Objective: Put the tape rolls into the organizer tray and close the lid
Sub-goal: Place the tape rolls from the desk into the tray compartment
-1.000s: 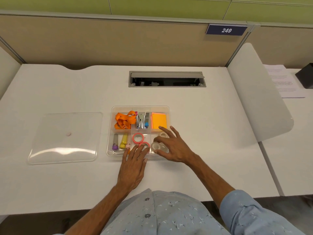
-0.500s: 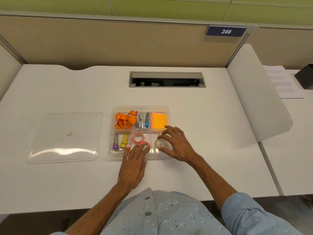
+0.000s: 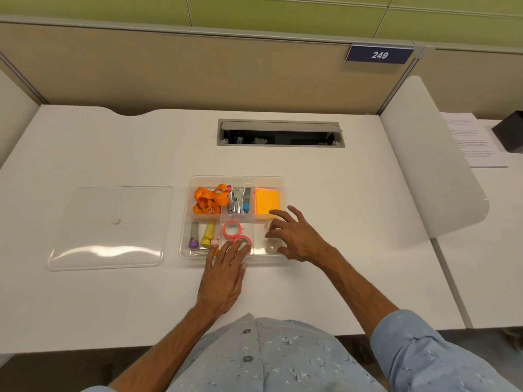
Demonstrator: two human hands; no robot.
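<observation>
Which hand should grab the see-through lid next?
Probably the left hand. The lid lies on the desk left of the tray, on that hand's side. The right hand is over the clear tape rolls at the tray's right end.

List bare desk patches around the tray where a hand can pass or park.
Free: the desk between organizer tray and the white side panel; the strip between tray and cable hatch; the near edge below the lid. Crowded: the tray's near rim, under left hand and right hand.
</observation>
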